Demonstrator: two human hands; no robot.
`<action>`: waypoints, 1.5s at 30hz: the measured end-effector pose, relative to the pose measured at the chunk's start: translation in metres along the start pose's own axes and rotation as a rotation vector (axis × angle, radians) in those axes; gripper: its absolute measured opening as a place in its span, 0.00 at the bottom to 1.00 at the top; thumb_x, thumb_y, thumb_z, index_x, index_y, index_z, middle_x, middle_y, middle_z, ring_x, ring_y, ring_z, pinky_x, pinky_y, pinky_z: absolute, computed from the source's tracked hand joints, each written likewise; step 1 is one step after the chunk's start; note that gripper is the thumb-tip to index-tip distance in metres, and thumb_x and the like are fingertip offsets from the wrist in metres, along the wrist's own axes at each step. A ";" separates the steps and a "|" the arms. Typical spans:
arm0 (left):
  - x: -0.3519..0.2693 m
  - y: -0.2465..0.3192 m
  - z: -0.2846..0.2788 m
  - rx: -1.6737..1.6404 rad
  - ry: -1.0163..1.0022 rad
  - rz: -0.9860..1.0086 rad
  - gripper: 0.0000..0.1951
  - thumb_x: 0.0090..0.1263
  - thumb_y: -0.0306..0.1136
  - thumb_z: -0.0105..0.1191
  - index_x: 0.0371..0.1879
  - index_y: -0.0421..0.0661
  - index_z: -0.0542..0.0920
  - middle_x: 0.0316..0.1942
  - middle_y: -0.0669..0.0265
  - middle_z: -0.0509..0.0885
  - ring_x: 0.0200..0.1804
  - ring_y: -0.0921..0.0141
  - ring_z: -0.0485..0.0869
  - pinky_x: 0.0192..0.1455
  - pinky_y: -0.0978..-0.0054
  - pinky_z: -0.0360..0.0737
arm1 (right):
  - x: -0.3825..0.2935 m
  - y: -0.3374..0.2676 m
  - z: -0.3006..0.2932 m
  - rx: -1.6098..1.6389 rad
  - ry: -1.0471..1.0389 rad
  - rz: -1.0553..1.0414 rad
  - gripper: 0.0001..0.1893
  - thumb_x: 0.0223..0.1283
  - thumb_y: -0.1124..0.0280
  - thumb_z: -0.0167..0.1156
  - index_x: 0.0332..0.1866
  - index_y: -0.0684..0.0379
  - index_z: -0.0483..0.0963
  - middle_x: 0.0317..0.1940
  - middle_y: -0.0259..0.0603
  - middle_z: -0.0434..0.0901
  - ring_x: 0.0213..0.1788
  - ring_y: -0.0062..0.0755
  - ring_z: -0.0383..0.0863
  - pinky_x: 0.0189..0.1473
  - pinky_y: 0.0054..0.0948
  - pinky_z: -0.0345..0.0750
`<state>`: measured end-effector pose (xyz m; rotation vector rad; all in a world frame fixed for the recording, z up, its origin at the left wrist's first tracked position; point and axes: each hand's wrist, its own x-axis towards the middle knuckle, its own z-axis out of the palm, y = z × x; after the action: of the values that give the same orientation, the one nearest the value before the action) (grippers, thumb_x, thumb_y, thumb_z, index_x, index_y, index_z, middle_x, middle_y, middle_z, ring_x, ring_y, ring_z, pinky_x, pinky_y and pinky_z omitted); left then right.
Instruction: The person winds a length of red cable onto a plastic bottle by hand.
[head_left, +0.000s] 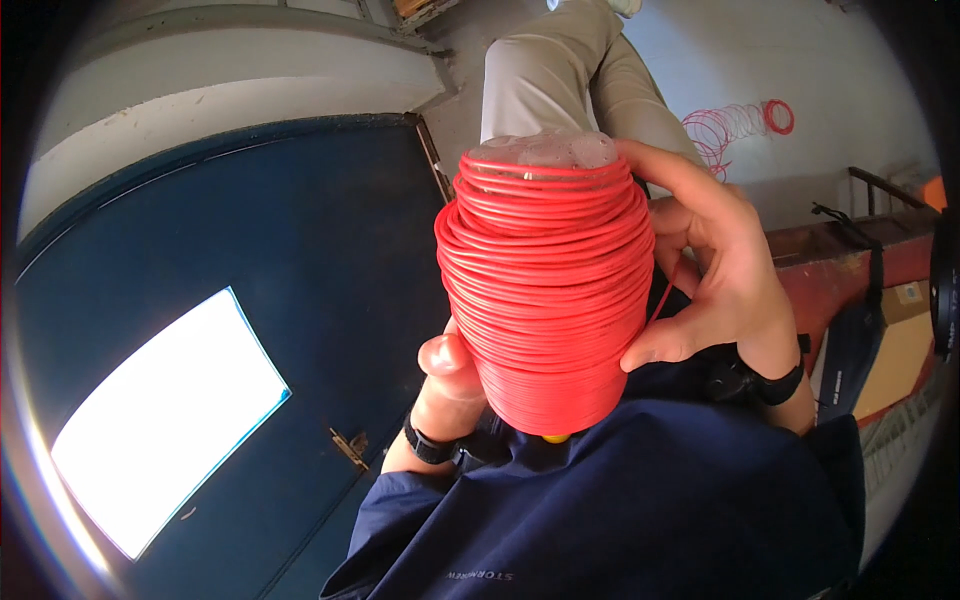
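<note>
A transparent plastic bottle (541, 148), its knobbly base towards the top of the view, is wound thickly with red insulated wire (551, 277). Turns bulge loosely in the upper part and lie tight and even lower down. A bit of yellow (555, 439) peeks out below the winding. My left hand (450, 367) supports the winding from the left, thumb in sight, the other fingers hidden behind. On the right side, my right hand (712, 255) curls around the coil, with its thumb at the lower edge. One strand of wire (664, 295) runs between its fingers and thumb.
Legs in beige trousers (536, 82) stretch away beyond the bottle. Loose coils of red wire (712, 127) lie on the pale floor (795, 52). To the left is a dark blue door (225, 225) with a bright pane and a latch (349, 448). A cardboard box (900, 330) sits at right.
</note>
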<state>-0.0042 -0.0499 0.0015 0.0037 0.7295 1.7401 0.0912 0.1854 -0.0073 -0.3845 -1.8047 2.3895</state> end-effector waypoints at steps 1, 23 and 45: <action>0.012 -0.002 -0.002 0.016 0.014 0.000 0.63 0.50 0.71 0.67 0.76 0.38 0.54 0.69 0.45 0.71 0.66 0.53 0.77 0.69 0.55 0.76 | 0.000 0.000 0.000 -0.021 0.001 -0.017 0.67 0.23 0.59 0.87 0.75 0.73 0.55 0.36 0.33 0.87 0.24 0.07 0.71 0.21 0.12 0.57; 0.032 0.027 0.028 0.430 0.236 0.085 0.54 0.56 0.55 0.71 0.74 0.34 0.59 0.70 0.48 0.71 0.69 0.57 0.75 0.71 0.57 0.73 | 0.000 -0.004 0.013 -0.342 0.064 -0.178 0.59 0.32 0.61 0.86 0.75 0.64 0.60 0.35 0.34 0.89 0.17 0.07 0.58 0.21 0.16 0.52; 0.022 0.002 0.020 0.159 0.224 0.058 0.33 0.76 0.54 0.44 0.70 0.40 0.64 0.37 0.52 0.80 0.36 0.59 0.83 0.38 0.66 0.80 | 0.011 0.002 0.012 -0.345 -0.011 -0.424 0.14 0.49 0.67 0.78 0.27 0.58 0.77 0.23 0.33 0.75 0.18 0.24 0.72 0.21 0.27 0.65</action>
<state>-0.0053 -0.0216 0.0110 -0.0633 1.0396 1.7508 0.0776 0.1767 -0.0079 -0.0094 -2.0584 1.8083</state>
